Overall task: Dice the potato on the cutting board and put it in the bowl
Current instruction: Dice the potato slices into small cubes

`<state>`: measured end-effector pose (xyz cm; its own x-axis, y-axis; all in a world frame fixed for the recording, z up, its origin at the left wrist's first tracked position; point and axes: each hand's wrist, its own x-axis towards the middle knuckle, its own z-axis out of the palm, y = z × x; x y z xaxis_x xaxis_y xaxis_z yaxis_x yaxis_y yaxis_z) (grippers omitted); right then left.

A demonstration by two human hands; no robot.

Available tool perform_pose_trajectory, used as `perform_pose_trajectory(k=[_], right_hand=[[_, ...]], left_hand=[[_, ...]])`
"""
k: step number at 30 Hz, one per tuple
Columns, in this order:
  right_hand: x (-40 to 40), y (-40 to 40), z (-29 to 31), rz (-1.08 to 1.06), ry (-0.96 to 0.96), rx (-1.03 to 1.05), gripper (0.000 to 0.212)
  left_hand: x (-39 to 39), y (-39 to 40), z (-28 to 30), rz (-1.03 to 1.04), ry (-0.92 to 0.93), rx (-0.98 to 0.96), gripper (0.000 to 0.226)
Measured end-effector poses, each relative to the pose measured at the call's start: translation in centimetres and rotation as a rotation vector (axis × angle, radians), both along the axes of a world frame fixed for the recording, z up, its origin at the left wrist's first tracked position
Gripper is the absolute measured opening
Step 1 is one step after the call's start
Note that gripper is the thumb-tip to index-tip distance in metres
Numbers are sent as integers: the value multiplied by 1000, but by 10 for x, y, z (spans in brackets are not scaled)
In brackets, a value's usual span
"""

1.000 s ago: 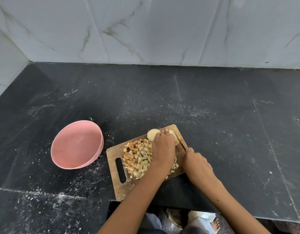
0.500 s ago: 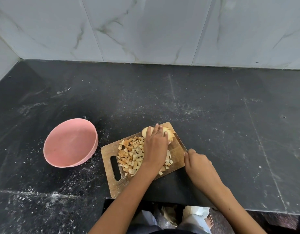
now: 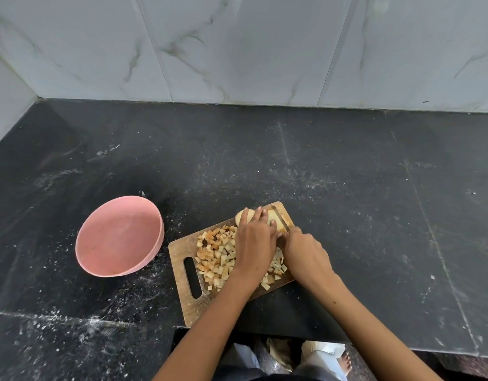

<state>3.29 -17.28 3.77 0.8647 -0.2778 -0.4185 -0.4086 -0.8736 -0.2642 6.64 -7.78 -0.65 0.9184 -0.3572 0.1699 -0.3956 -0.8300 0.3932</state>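
A wooden cutting board (image 3: pixel 185 248) with a handle slot lies near the counter's front edge. A peeled pale potato (image 3: pixel 243 216) sits at the board's far end, and my left hand (image 3: pixel 255 243) holds it down with the fingers curled over it. My right hand (image 3: pixel 306 250) grips a knife (image 3: pixel 282 219) whose blade is set across the potato's right part; the handle is hidden in the hand. Several potato dice (image 3: pixel 218 251) are piled on the board left of and under my left hand. The pink bowl (image 3: pixel 119 236) stands to the left of the board with nothing in it.
The black stone counter (image 3: pixel 347 202) is dusted with white specks, and white marble-look tiles (image 3: pixel 237 50) form the back wall. The counter's front edge runs just below the board, where a person's legs and a bare foot (image 3: pixel 346 361) show.
My right hand has moved up from the board's right edge and set the knife blade on the potato. My left hand has stayed on the potato.
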Motion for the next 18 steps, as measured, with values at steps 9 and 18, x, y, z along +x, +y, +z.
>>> perform_pose_trajectory(k=[9, 18], right_hand=[[-18, -2, -1, 14, 120, -61, 26], [-58, -13, 0, 54, 151, -32, 22]], left_hand=[[-2, -3, -4, 65, -34, 34, 31], [-4, -1, 0, 45, -54, 158, 26]])
